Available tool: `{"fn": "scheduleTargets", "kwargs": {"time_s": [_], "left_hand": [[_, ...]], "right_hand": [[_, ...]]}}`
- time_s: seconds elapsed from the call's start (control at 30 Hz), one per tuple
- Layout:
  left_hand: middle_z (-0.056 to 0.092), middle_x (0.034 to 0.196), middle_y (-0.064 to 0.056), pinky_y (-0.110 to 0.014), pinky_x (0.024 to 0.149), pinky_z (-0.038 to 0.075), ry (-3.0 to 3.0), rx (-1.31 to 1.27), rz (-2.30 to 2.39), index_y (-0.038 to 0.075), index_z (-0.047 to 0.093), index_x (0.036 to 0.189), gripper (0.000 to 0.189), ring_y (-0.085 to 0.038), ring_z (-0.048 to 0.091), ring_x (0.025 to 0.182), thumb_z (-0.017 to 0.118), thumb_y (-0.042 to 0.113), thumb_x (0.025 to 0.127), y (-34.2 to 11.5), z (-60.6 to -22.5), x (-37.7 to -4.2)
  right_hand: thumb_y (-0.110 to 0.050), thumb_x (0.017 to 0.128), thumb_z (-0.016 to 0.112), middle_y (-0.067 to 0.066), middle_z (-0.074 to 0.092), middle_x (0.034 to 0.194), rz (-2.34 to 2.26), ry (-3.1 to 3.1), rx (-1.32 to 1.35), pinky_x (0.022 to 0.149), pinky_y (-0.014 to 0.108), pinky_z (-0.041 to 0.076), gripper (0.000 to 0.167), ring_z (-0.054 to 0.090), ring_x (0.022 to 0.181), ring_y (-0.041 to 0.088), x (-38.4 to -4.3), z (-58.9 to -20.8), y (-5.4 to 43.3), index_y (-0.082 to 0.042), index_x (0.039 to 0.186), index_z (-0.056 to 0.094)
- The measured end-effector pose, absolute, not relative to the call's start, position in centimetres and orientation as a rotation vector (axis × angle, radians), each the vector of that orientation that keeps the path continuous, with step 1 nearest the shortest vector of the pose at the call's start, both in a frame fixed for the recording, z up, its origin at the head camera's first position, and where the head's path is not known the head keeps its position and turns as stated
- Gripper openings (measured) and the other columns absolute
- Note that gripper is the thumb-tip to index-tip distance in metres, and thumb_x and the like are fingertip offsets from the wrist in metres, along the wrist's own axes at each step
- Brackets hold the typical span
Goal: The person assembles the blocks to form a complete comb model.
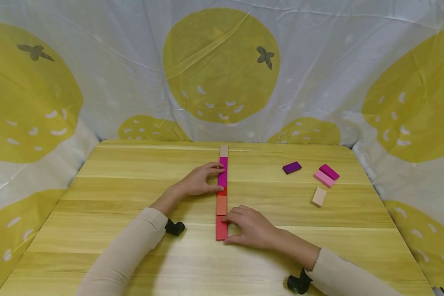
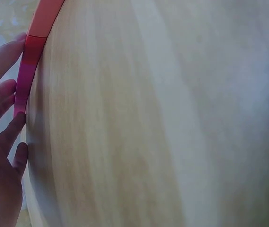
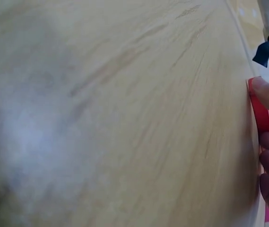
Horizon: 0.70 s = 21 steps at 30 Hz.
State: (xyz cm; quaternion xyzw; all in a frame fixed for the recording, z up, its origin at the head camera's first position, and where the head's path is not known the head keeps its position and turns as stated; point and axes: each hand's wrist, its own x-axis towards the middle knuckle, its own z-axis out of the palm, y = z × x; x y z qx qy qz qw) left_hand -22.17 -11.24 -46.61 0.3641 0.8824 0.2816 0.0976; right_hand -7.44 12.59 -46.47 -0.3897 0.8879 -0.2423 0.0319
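A straight row of flat rectangular blocks runs away from me down the table's middle. Its far end is a beige block [image 1: 223, 151], then come a magenta stretch [image 1: 223, 174], a narrow red part [image 1: 223, 191], an orange block [image 1: 221, 205] and a coral-red block [image 1: 220, 230] nearest me. My left hand [image 1: 199, 179] touches the row's left side, thumb by the red part and fingertips along the magenta stretch. My right hand [image 1: 252, 227] pinches the coral-red block between thumb at its near end and fingers toward its far end. Its thumb [image 3: 268, 94] shows in the right wrist view.
Loose blocks lie to the right on the wooden table [image 1: 107, 197]: a purple one [image 1: 292, 167], a magenta one [image 1: 329, 172] against a pink one [image 1: 323, 179], and a beige one [image 1: 319, 197]. A patterned curtain [image 1: 126, 82] hangs behind the table and along both sides.
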Motion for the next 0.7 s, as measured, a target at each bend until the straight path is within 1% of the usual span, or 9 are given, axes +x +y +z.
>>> {"fn": "scheduleTargets", "kwargs": {"time_s": [0.33, 0.5, 0.7], "left_hand": [[0.045, 0.157, -0.006, -0.042, 0.120, 0.031, 2.614, 1.080, 0.828, 0.005, 0.057, 0.149, 0.071, -0.027, 0.038, 0.146, 0.080, 0.039, 0.092, -11.14, -46.68, -22.09], [0.045, 0.157, -0.005, -0.041, 0.120, 0.031, 2.620, 1.076, 0.827, 0.006, 0.056, 0.149, 0.071, -0.026, 0.038, 0.146, 0.080, 0.040, 0.092, -11.16, -46.80, -22.19], [0.045, 0.157, -0.006, -0.042, 0.120, 0.031, 2.621, 1.077, 0.835, 0.006, 0.056, 0.149, 0.071, -0.027, 0.038, 0.146, 0.080, 0.039, 0.091, -11.21, -46.78, -22.17]], "right_hand": [[-0.049, 0.087, 0.083, -0.004, 0.069, 0.115, -0.735, 2.777, -1.175, 0.092, 0.031, 0.054, 0.049, 0.062, 0.105, 0.013, -7.17, -46.51, 12.29, -0.015, 0.121, 0.074], [-0.049, 0.087, 0.082, -0.005, 0.068, 0.115, -0.717, 2.781, -1.171, 0.092, 0.030, 0.053, 0.048, 0.062, 0.105, 0.012, -7.18, -46.53, 12.22, -0.016, 0.120, 0.073], [-0.048, 0.089, 0.081, -0.005, 0.067, 0.116, -0.708, 2.775, -1.175, 0.092, 0.031, 0.053, 0.047, 0.061, 0.105, 0.011, -7.25, -46.58, 12.24, -0.016, 0.121, 0.072]]}}
